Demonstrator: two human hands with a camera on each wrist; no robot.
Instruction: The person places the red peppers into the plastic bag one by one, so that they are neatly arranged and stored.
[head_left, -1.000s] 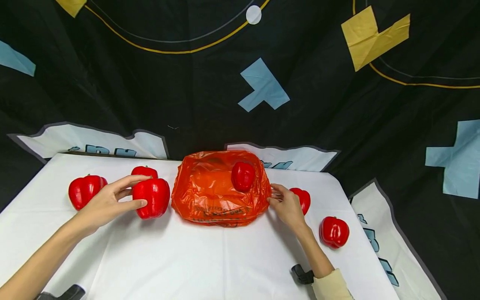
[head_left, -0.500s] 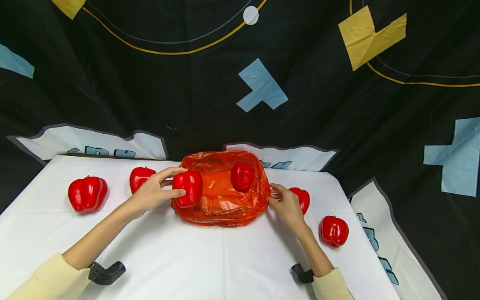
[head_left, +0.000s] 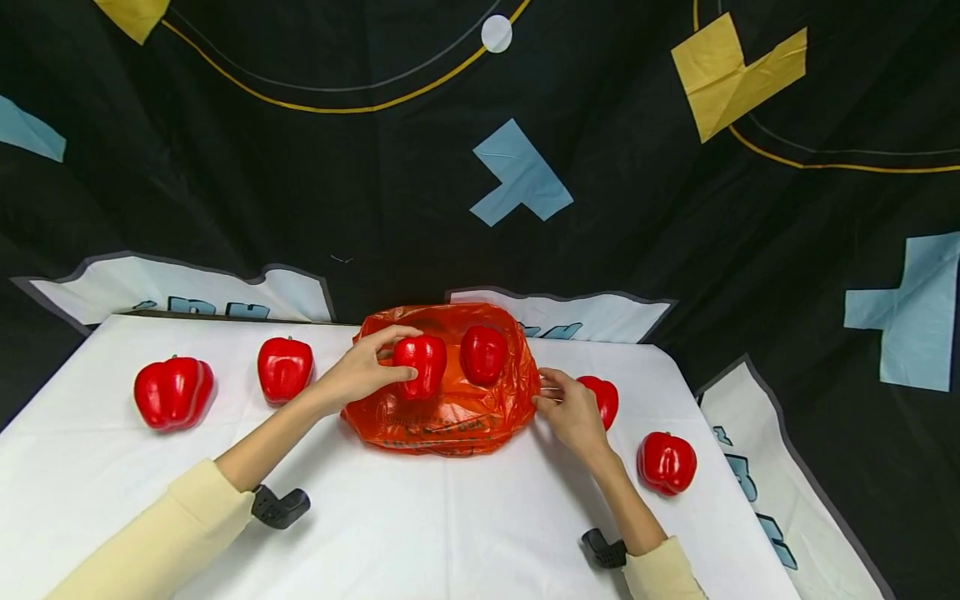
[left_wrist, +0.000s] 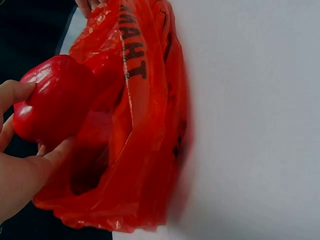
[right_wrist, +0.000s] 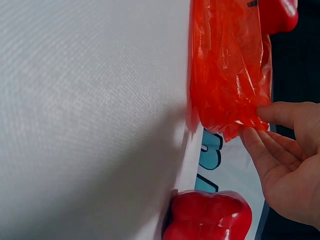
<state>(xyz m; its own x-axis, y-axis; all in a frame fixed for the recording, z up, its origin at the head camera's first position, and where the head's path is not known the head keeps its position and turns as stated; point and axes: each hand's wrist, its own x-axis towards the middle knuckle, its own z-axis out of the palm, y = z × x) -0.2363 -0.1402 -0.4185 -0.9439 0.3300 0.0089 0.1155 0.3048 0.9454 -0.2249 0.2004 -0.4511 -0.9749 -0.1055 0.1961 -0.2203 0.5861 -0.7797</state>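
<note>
My left hand (head_left: pixel 363 368) grips a red bell pepper (head_left: pixel 422 367) between thumb and fingers, over the mouth of an orange-red plastic bag (head_left: pixel 450 417). Another red bell pepper (head_left: pixel 483 355) sits inside the bag, just right of the held one. At the bag's right edge, my right hand (head_left: pixel 576 417) pinches the plastic between thumb and fingertips. The left wrist view has the held pepper (left_wrist: pixel 55 100) above the opened bag (left_wrist: pixel 145 165). In the right wrist view, the thumb and fingers of the right hand (right_wrist: pixel 290 160) hold the side of the bag (right_wrist: pixel 230 75).
Two red bell peppers, the far-left one (head_left: pixel 174 393) and a nearer one (head_left: pixel 285 370), stand left of the bag. Two more lie to the right: one partly behind my right hand (head_left: pixel 600 400) and another (head_left: pixel 667 463) nearer the edge. A white cloth covers the table (head_left: pixel 390 533).
My left hand has carried its bell pepper rightward from the table's left side to over the bag. My right hand keeps its place at the bag's edge.
</note>
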